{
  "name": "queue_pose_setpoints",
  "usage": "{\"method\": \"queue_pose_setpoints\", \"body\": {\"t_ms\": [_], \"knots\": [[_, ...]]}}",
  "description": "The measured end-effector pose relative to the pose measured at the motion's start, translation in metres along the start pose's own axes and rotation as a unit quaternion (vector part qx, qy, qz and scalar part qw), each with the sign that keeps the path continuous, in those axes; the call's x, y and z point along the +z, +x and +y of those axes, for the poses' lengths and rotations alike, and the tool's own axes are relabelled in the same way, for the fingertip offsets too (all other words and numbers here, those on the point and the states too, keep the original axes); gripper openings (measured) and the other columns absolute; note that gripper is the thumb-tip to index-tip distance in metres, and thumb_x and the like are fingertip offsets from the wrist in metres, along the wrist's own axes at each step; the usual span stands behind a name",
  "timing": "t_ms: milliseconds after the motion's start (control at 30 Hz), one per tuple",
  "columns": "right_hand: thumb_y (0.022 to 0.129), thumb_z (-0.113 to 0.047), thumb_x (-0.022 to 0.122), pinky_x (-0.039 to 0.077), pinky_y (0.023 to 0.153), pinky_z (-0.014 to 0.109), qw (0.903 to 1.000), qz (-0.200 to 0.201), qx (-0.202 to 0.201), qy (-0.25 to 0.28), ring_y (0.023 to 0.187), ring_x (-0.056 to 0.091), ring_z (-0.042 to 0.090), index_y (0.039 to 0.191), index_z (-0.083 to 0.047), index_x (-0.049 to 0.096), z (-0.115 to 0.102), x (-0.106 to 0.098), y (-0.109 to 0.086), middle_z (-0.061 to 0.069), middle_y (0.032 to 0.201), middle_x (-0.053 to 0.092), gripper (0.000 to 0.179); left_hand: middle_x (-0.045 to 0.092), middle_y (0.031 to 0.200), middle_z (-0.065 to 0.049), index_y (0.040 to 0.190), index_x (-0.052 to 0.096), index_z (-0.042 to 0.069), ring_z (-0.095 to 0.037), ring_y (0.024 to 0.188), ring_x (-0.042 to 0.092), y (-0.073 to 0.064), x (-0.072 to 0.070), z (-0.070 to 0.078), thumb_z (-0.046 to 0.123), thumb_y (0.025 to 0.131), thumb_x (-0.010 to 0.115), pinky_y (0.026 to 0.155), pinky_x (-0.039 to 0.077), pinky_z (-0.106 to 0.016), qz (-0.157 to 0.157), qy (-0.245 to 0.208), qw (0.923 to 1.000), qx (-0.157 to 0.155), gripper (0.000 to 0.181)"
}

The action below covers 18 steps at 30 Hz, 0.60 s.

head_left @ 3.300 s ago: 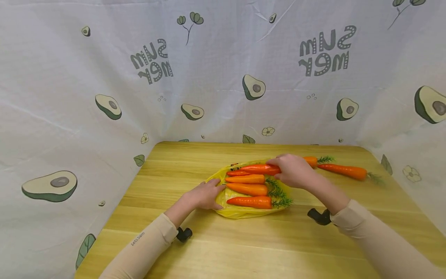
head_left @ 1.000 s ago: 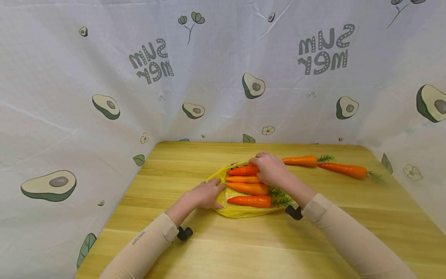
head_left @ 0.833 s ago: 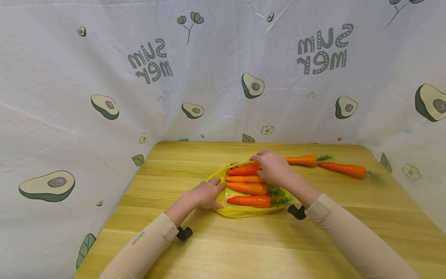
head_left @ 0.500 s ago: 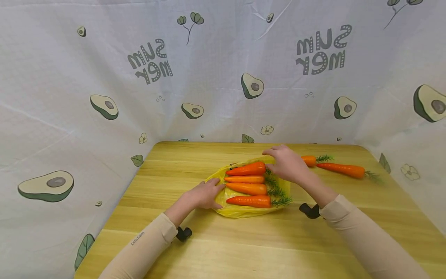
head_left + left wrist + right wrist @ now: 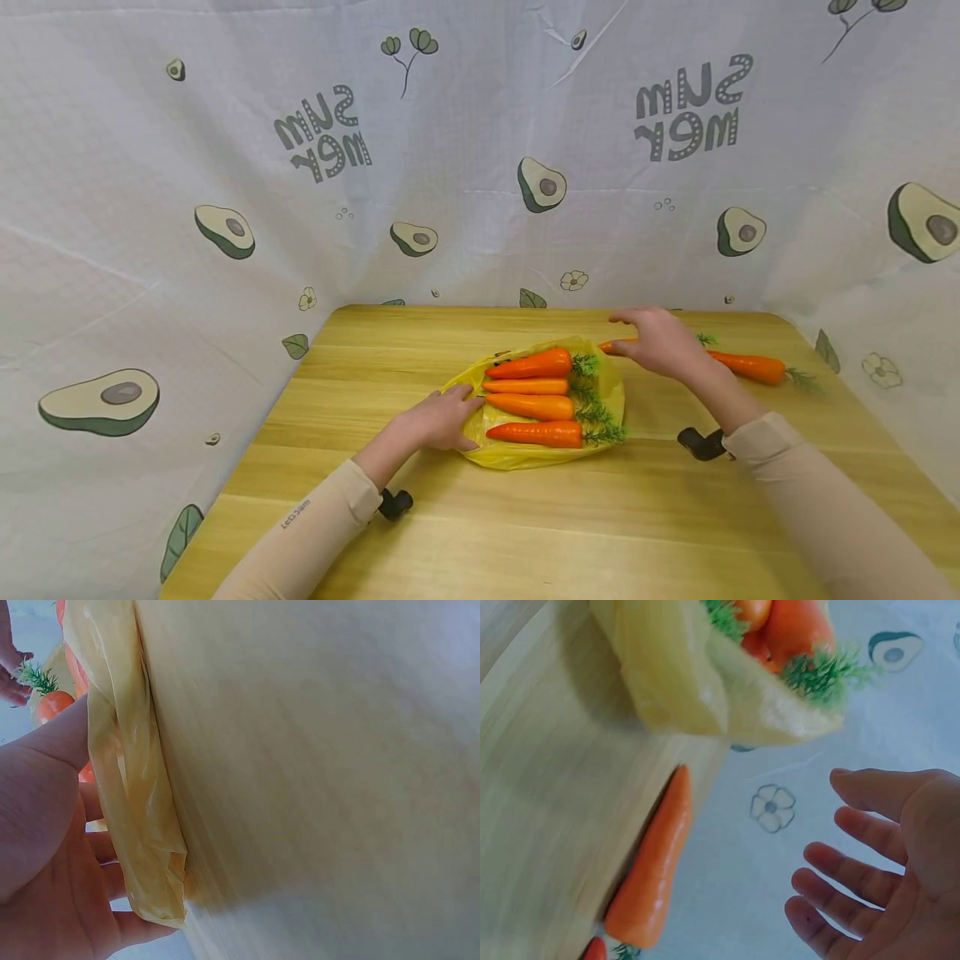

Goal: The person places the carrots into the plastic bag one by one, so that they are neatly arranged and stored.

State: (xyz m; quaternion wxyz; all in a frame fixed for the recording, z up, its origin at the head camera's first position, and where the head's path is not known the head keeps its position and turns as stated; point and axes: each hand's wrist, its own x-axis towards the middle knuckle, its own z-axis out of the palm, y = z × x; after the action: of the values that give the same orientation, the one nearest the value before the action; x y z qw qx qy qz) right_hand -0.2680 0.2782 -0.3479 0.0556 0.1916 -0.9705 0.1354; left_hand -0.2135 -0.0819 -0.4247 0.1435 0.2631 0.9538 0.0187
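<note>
A yellow plastic bag (image 5: 525,457) lies on the table, with several orange carrots (image 5: 534,407) side by side on it, green tops pointing right. My left hand (image 5: 438,419) rests at the bag's left end with fingers spread. In the left wrist view, folds of the bag (image 5: 139,795) hide the fingertips of that hand (image 5: 52,847). My right hand (image 5: 663,343) hovers over a loose carrot (image 5: 617,346), partly hiding it in the head view. The right wrist view shows this carrot (image 5: 654,862) apart from the hand (image 5: 877,877), whose thumb and fingers are spread around nothing.
Another loose carrot (image 5: 750,367) lies farther right on the wooden table (image 5: 525,533), partly behind the right forearm. A white cloth (image 5: 465,167) printed with avocados hangs behind and beside the table.
My right hand set the carrot it held at the back of the row on the bag, let go, and moved right over the loose carrot. The left hand stays at the bag.
</note>
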Motion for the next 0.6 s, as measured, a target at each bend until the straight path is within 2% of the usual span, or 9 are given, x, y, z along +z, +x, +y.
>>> {"method": "queue_pose_setpoints", "body": {"t_ms": [367, 600], "knots": [[0.092, -0.032, 0.071, 0.043, 0.1, 0.067, 0.9988, -0.026, 0.041, -0.006, 0.123, 0.052, 0.054, 0.136, 0.001, 0.06, 0.037, 0.01, 0.005, 0.033, 0.136, 0.056, 0.057, 0.032, 0.162, -0.012, 0.156, 0.039, 0.016, -0.028, 0.15, 0.032, 0.001, 0.002, -0.001, 0.053, 0.09, 0.071, 0.118, 0.032, -0.056, 0.001, 0.005, 1.0, -0.002, 0.082], [0.09, -0.028, 0.071, 0.04, 0.101, 0.07, 0.9972, -0.04, 0.063, -0.008, 0.124, 0.046, 0.057, 0.135, 0.004, 0.059, 0.054, 0.017, 0.008, 0.037, 0.136, 0.053, 0.056, 0.031, 0.162, -0.012, 0.156, 0.04, 0.017, -0.028, 0.15, 0.032, 0.0, 0.002, -0.001, 0.053, 0.089, 0.071, 0.119, 0.031, -0.056, 0.003, 0.003, 1.0, -0.003, 0.082]]}}
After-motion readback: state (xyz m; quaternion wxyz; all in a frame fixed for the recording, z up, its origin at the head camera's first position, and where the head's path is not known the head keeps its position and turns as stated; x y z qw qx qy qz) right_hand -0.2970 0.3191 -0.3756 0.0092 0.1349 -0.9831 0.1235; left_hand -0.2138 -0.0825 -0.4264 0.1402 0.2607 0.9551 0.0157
